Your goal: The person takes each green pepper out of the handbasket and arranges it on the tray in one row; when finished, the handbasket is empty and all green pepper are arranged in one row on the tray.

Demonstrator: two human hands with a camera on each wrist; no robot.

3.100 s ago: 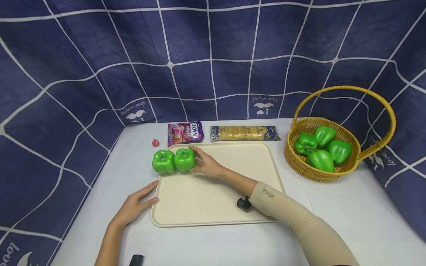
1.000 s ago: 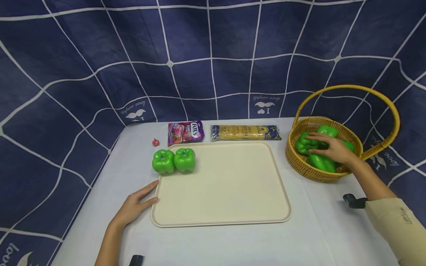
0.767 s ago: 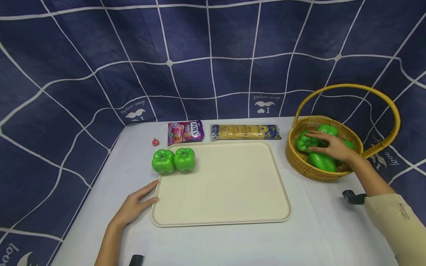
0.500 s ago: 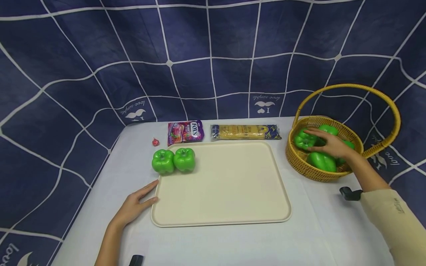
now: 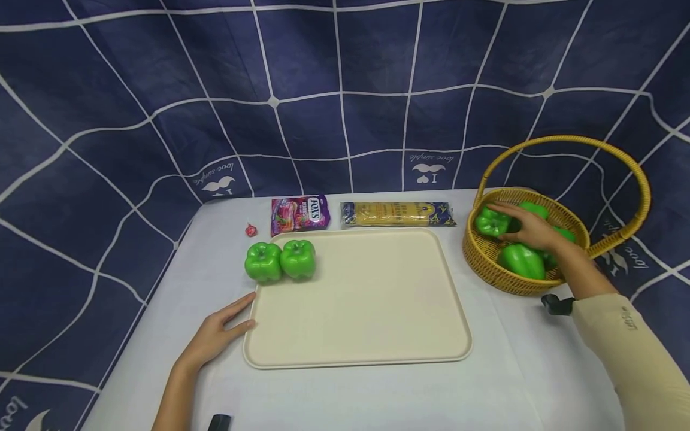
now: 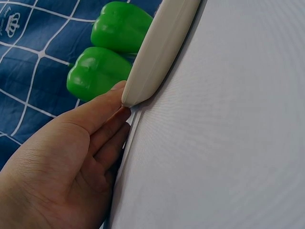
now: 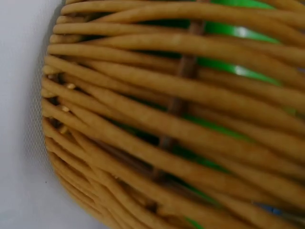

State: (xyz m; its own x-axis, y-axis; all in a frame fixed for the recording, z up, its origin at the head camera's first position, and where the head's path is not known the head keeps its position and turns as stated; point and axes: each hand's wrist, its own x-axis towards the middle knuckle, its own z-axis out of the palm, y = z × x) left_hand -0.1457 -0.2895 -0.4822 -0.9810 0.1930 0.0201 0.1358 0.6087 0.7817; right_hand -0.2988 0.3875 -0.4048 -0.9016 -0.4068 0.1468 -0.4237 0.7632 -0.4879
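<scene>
Right hand [image 5: 530, 229] and its pinched pepper [image 5: 489, 224] have shifted left in the basket [image 5: 484, 269], frame right; keep that pinch firm. Left hand [image 5: 215, 333], straight-fingered, touches the tray [image 5: 372, 305].

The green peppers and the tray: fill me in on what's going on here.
A person's right hand is in the wicker basket, holding a green pepper; more peppers lie in the basket beside it. The left hand touches the left edge of the beige tray, and two other peppers stand side by side at the tray's far left corner.
</scene>
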